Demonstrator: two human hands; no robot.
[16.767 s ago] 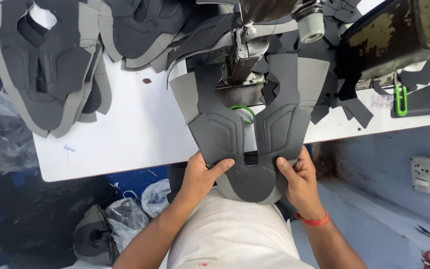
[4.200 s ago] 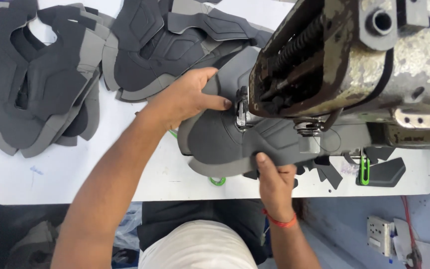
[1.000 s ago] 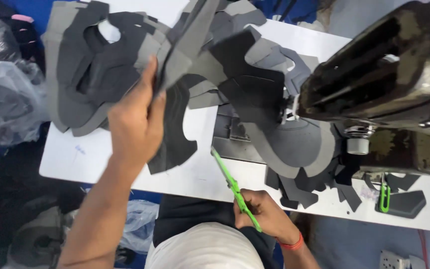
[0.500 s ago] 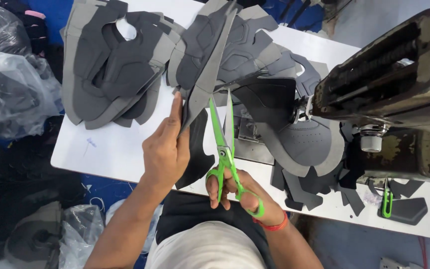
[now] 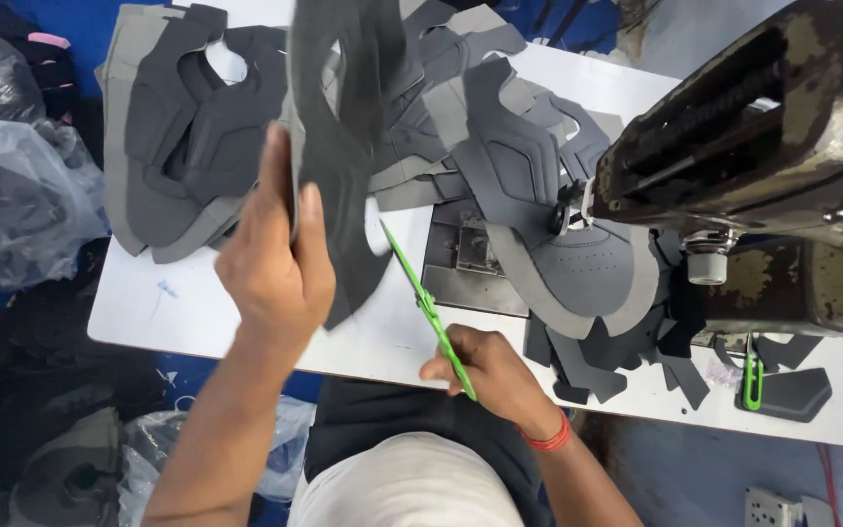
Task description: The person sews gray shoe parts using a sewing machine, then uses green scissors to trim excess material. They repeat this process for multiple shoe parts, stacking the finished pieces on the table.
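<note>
My left hand [image 5: 280, 263] grips a dark grey shoe-upper piece [image 5: 339, 146] and holds it upright above the white table [image 5: 187, 303]. My right hand [image 5: 490, 366] is near the table's front edge, closed on green scissors [image 5: 426, 307] whose blades point up and left toward the held piece. The blades do not touch the piece. Another grey upper [image 5: 578, 268] lies under the head of the sewing machine [image 5: 763, 156] at the right.
A stack of grey uppers [image 5: 187, 137] lies at the table's back left, and more pieces [image 5: 461, 68] are spread behind the machine. Small offcuts [image 5: 617, 356] and a green clip [image 5: 752, 376] lie at the front right. Plastic bags [image 5: 12, 195] sit left of the table.
My left hand has lifted the grey piece higher and turned it upright. The scissors have swung away to the right of the piece and lowered toward the table edge.
</note>
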